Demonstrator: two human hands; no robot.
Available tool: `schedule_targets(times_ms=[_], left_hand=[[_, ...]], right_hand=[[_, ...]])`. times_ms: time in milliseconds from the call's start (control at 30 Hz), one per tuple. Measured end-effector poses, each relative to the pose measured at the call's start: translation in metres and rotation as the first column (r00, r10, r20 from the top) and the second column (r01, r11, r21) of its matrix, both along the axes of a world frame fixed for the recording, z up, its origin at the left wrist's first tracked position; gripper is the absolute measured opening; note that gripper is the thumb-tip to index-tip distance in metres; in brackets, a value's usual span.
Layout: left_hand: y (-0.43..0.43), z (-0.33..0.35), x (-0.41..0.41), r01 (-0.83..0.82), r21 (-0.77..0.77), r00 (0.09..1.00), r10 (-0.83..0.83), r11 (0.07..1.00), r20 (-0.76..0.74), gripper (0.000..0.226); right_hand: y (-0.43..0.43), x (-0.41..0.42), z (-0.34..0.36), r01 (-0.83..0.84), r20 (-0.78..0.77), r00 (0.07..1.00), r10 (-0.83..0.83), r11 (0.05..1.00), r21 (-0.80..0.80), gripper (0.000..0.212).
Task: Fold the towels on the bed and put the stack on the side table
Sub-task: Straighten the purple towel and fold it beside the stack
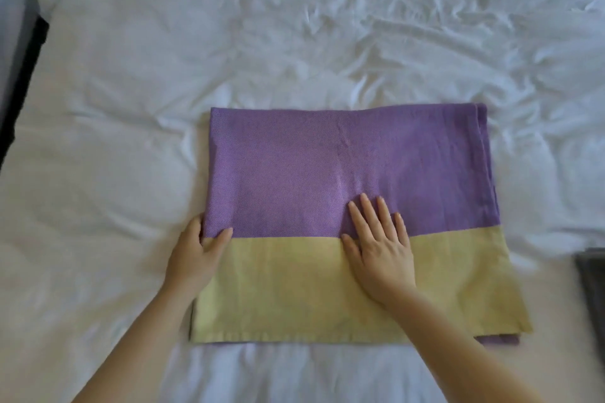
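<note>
Head view: left hand point(196, 252) pinches the towel point(294, 167) at its left edge, right hand point(379, 252) lies spread flat on it; a hasty fold could drag the layers askew.

We see a folded purple-and-yellow towel point(327, 157) lying flat on the white bed point(131, 91). Our left grip point(199, 249) pinches its left edge, thumb on top; our right grip point(379, 252) presses flat on its middle. A dark grey cloth point(594, 288) shows at far right.
</note>
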State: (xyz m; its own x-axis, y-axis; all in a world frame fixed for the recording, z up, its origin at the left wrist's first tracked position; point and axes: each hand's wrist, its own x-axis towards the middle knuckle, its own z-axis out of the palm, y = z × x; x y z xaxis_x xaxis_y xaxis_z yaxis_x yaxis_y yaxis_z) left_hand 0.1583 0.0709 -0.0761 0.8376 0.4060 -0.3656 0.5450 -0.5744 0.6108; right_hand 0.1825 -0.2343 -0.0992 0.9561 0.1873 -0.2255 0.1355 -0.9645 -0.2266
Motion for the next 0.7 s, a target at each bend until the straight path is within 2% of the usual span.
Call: schedule_targets(times_ms=[100,233,333,400,433,500,533,600,700], left_hand=[[0.007,0.001,-0.041,-0.149,-0.211,0.984,0.124,0.966,-0.127,0.025],[0.005,0.005,-0.086,-0.143,-0.254,0.977,0.095,0.957,-0.192,0.024],[-0.005,0.024,-0.101,-0.152,-0.232,0.988,0.141,0.961,-0.064,0.012],[-0.02,0.046,-0.097,-0.155,-0.213,0.983,0.173,0.965,0.066,0.012],[-0.031,0.058,-0.092,-0.141,-0.213,0.978,0.169,0.967,0.123,0.01],[-0.058,0.079,-0.077,-0.068,-0.224,0.967,0.119,0.972,0.225,0.008],[-0.074,0.088,-0.068,-0.018,-0.228,0.96,0.081,0.974,0.269,0.011],[-0.11,0.102,-0.049,0.085,-0.199,0.938,-0.011,0.976,0.347,0.019],[-0.176,0.116,-0.027,0.247,-0.121,0.891,-0.176,0.962,0.418,0.028]], right_hand=[[0.005,-0.025,0.001,-0.017,-0.013,1.0,0.017,1.0,-0.009,0.061],[0.005,-0.065,0.008,-0.064,-0.031,0.998,0.063,0.998,-0.018,0.06],[0.001,-0.089,0.014,-0.047,-0.084,0.995,0.054,0.996,0.082,0.056],[-0.004,-0.092,0.019,0.044,-0.153,0.988,-0.004,0.965,0.258,0.052],[-0.007,-0.091,0.025,0.155,-0.226,0.972,-0.067,0.905,0.397,0.048],[-0.018,-0.084,0.046,0.457,-0.435,0.875,-0.211,0.656,0.601,0.032],[-0.027,-0.082,0.057,0.56,-0.506,0.822,-0.263,0.537,0.631,0.024],[-0.051,-0.079,0.073,0.67,-0.574,0.742,-0.345,0.377,0.639,0.015],[-0.098,-0.079,0.086,0.775,-0.683,0.611,-0.4,0.128,0.618,0.015]])
